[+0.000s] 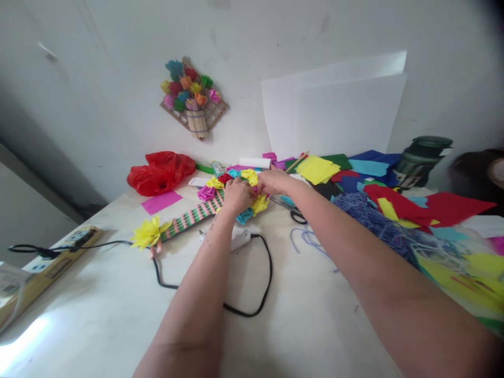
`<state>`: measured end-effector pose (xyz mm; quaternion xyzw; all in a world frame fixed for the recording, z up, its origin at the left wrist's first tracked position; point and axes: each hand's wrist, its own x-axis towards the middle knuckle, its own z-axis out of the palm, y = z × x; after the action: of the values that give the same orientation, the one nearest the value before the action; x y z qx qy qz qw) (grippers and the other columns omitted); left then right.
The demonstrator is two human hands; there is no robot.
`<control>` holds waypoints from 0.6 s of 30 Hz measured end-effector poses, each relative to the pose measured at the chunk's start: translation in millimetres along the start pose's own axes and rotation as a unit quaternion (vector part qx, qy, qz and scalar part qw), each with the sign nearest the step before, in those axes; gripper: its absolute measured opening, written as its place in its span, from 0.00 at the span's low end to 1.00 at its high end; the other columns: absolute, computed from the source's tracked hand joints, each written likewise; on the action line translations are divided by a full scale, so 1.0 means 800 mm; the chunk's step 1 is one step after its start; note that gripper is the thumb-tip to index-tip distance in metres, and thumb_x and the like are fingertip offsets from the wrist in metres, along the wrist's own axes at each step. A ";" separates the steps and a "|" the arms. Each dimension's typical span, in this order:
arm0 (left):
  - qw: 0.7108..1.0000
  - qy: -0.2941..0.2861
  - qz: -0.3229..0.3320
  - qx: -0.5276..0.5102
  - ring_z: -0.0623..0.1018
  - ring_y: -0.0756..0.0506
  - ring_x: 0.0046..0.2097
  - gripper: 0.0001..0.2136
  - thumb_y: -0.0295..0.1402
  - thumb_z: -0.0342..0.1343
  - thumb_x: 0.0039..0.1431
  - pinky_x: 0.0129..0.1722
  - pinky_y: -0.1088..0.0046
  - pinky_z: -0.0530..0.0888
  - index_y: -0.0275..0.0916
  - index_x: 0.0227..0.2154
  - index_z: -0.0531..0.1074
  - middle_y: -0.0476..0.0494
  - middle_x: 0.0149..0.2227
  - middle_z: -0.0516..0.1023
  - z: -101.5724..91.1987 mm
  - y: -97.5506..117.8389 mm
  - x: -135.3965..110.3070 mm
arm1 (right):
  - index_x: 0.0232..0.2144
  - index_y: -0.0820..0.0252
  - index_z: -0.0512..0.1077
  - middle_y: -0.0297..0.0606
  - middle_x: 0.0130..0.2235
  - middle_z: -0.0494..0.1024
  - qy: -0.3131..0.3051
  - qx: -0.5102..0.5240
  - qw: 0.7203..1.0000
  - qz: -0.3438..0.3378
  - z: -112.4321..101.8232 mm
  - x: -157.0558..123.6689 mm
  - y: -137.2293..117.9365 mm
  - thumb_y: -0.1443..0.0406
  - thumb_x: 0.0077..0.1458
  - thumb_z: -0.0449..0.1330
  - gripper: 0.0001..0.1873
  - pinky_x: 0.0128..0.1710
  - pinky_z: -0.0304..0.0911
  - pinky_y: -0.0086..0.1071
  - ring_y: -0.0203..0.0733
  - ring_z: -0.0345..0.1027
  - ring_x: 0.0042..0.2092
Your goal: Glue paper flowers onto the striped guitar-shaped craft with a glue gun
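Both my arms reach far across a white table (307,325). My left hand (237,195) rests with curled fingers on a cluster of paper flowers (252,202) in yellow, pink, red and teal. My right hand (275,182) presses on the same cluster from the right, its fingers bent onto a yellow flower (249,176). The cluster sits at the end of a long strip of pink and green sticks (192,216), which ends in a loose yellow flower (147,233). A white glue gun (241,239) with a black cord (252,299) lies just under my left wrist.
Coloured paper sheets (394,199) and blue cord (370,215) pile up at the right. A red plastic bag (161,172) lies far left, a power strip (55,260) at the left edge. Scissors (297,215), a dark jar (423,157) and a finished flower craft (192,100) on the wall.
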<state>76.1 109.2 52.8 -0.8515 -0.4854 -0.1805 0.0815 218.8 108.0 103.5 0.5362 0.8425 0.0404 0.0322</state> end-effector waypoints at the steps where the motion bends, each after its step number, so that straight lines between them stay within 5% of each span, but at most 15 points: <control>1: 1.000 -0.001 -0.002 0.001 0.68 0.42 0.45 0.10 0.32 0.53 0.50 0.48 0.63 0.59 0.46 0.32 0.79 0.47 0.39 0.78 0.000 0.000 0.000 | 0.33 0.51 0.79 0.36 0.40 0.78 0.002 -0.003 1.000 -0.001 0.000 0.000 0.000 0.66 0.45 0.59 0.12 0.49 0.52 0.36 0.45 0.68 0.43; 10: 1.000 -0.005 -0.001 0.014 0.67 0.41 0.45 0.10 0.32 0.52 0.52 0.48 0.61 0.59 0.46 0.33 0.78 0.46 0.40 0.77 0.000 0.001 0.000 | 0.33 0.48 0.79 0.37 0.43 0.77 -0.001 -0.002 1.000 0.011 -0.001 -0.003 0.000 0.60 0.47 0.59 0.11 0.48 0.53 0.42 0.53 0.64 0.48; 18: 1.000 -0.002 0.003 0.016 0.67 0.41 0.45 0.10 0.33 0.52 0.52 0.48 0.61 0.60 0.47 0.33 0.78 0.47 0.40 0.77 0.000 0.000 0.001 | 0.34 0.46 0.78 0.36 0.42 0.78 0.011 -0.017 1.000 0.004 0.004 0.001 0.004 0.59 0.48 0.59 0.10 0.51 0.50 0.43 0.51 0.65 0.48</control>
<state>76.6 109.6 52.9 -0.8518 -0.4863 -0.1704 0.0945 221.6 110.2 100.5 0.5388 0.8397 0.0605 0.0319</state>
